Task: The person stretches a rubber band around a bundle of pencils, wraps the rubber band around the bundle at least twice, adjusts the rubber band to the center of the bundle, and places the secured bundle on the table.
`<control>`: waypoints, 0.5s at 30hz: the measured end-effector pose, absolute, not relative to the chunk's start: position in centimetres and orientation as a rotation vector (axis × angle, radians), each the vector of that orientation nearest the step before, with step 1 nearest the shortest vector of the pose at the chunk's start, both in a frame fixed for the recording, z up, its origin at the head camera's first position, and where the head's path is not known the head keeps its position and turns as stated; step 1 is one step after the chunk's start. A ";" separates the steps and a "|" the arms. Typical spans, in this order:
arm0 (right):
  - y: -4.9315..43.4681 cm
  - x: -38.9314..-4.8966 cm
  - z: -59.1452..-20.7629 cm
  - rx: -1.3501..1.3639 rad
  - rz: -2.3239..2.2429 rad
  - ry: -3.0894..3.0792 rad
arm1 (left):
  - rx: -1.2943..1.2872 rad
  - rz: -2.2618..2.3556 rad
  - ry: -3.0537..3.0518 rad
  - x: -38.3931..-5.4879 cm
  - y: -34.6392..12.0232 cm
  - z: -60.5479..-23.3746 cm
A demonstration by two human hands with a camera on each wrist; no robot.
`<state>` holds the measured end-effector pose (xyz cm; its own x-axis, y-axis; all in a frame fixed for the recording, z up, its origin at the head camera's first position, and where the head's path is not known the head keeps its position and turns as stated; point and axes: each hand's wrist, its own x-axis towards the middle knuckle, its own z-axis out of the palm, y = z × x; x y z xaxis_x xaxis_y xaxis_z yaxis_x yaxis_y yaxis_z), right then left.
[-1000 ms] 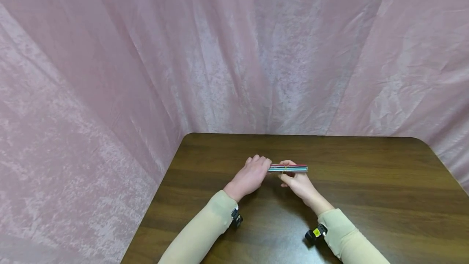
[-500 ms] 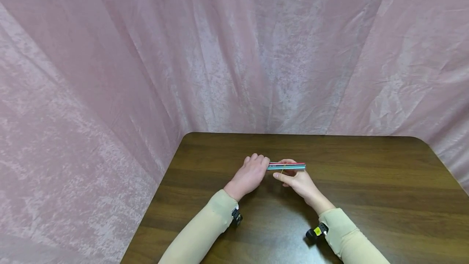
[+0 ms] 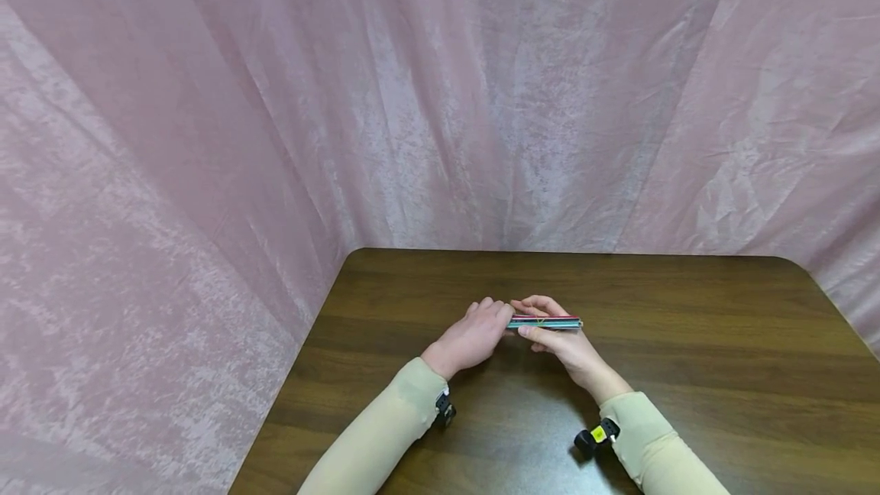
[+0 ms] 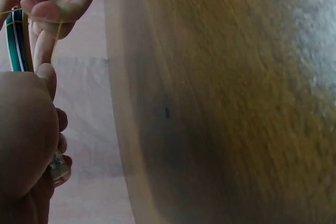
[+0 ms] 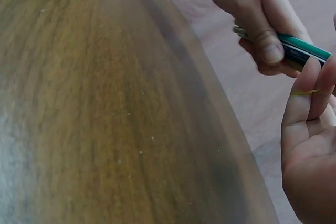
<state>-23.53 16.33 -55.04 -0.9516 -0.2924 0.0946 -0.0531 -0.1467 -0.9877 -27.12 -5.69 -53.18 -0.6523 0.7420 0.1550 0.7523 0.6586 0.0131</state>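
A bundle of slim coloured sticks that look like pencils (image 3: 546, 322), teal, dark and red, lies level between both hands, raised over the table. My left hand (image 3: 474, 333) grips its left part, thumb and fingers wrapped round it. In the right wrist view, silvery ends stick out past the left fist. My right hand (image 3: 569, 347) is at the bundle's right part, thumb in front and fingers behind. A thin yellow rubber band (image 5: 303, 93) is hooked on the right hand's digits. In the left wrist view the rubber band (image 4: 59, 29) stretches from the bundle's end to those fingertips.
The brown wooden table (image 3: 687, 350) spreads under both forearms, its far edge meeting a pink velvet curtain (image 3: 426, 98). Small black cameras (image 3: 445, 409) are strapped at the cuffs of both light sleeves.
The bundle and left hand have shifted slightly right and toward the person. The right fingers have lifted and spread behind the bundle, and the right thumb now overlaps its front.
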 end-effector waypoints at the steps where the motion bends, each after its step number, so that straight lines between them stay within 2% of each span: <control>1: 16.4 -23.5 -55.0 -0.395 -2.245 1.938 | -1.243 -0.132 -2.741 -27.2 -5.7 -53.3; 11: 16.2 -23.1 -55.1 -0.281 -2.094 2.193 | -0.998 -0.226 -2.765 -27.6 -6.4 -53.2; 15: 15.6 -22.2 -55.0 -0.411 -1.916 2.435 | -0.818 -0.236 -2.803 -27.6 -6.3 -53.3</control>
